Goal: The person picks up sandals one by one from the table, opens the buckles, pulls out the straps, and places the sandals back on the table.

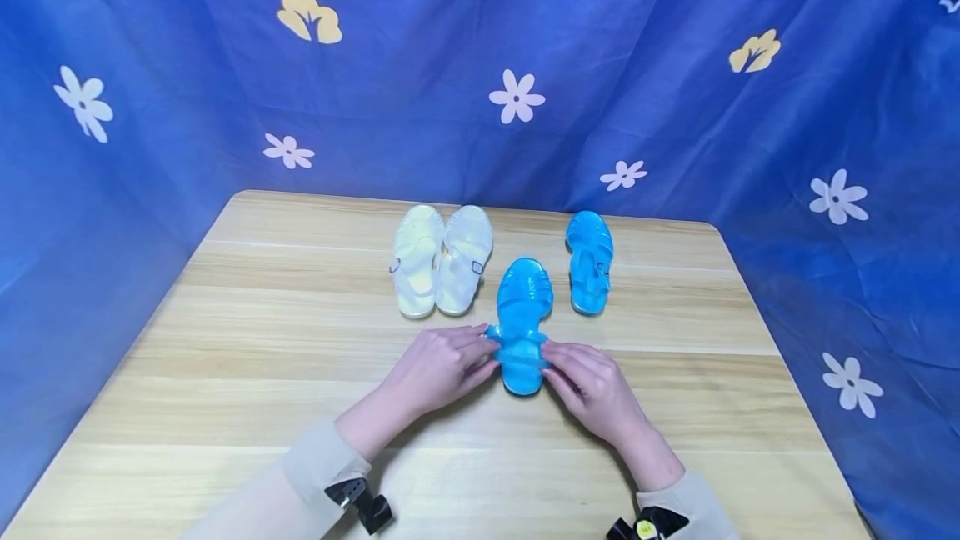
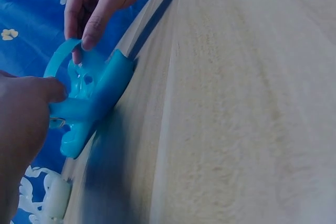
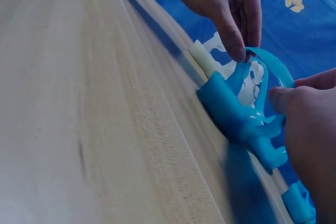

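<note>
A translucent blue sandal (image 1: 523, 300) lies toe outward in the middle of the wooden table, between my two hands. My left hand (image 1: 441, 367) pinches its strap on the left side, near the buckle. On the opposite side, my right hand (image 1: 594, 392) pinches the same strap between thumb and fingers. Seen from the left wrist, the heel strap (image 2: 59, 59) arches up over the sole, with the right hand (image 2: 104, 1) above. The right wrist view shows the strap (image 3: 275, 64) as a raised loop held at both ends.
A pair of whitish sandals (image 1: 420, 232) lies side by side at the back, left of the held one. Another blue sandal (image 1: 589, 232) rests at the back right. Blue flowered cloth (image 1: 420, 65) hangs behind the table (image 1: 247, 315) and along both sides.
</note>
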Tool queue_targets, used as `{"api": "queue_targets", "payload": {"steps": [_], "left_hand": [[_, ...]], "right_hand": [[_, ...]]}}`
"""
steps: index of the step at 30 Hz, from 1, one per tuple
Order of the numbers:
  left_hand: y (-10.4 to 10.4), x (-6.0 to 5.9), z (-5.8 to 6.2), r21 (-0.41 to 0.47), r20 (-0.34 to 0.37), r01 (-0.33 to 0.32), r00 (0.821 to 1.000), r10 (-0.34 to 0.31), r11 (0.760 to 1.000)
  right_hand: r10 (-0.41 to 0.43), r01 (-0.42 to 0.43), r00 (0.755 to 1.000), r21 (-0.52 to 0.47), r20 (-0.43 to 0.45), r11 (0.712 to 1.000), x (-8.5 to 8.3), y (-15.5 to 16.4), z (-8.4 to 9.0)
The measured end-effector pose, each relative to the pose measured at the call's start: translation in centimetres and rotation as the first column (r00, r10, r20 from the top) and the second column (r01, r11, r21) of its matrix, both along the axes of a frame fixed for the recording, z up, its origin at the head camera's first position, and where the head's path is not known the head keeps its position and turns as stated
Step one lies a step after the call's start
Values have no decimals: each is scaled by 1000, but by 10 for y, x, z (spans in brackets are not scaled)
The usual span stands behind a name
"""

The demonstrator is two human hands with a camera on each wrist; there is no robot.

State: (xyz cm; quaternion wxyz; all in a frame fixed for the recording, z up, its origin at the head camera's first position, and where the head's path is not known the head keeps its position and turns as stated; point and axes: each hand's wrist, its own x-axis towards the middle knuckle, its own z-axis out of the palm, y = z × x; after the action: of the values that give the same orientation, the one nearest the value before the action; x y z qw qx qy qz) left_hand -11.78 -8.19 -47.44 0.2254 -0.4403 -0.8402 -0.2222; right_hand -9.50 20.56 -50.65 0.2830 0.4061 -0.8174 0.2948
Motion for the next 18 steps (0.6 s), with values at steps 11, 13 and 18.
{"api": "queue_targets", "payload": {"steps": [11,13,18], "left_hand": [[-3,8,-3,17,-10,12,1000,-11,1000],[-3,10,-3,18,-10,15,1000,-14,1000],[-3,12,-2,17,-17,20,1000,-20,1000]], "right_hand": [[28,-28,1000,-13,-3,1000,8,-2,2],[29,-29,1000,-14,-8,999,9,-2,2],[31,-31,999,-23,-9,999,12,-2,3]]}}
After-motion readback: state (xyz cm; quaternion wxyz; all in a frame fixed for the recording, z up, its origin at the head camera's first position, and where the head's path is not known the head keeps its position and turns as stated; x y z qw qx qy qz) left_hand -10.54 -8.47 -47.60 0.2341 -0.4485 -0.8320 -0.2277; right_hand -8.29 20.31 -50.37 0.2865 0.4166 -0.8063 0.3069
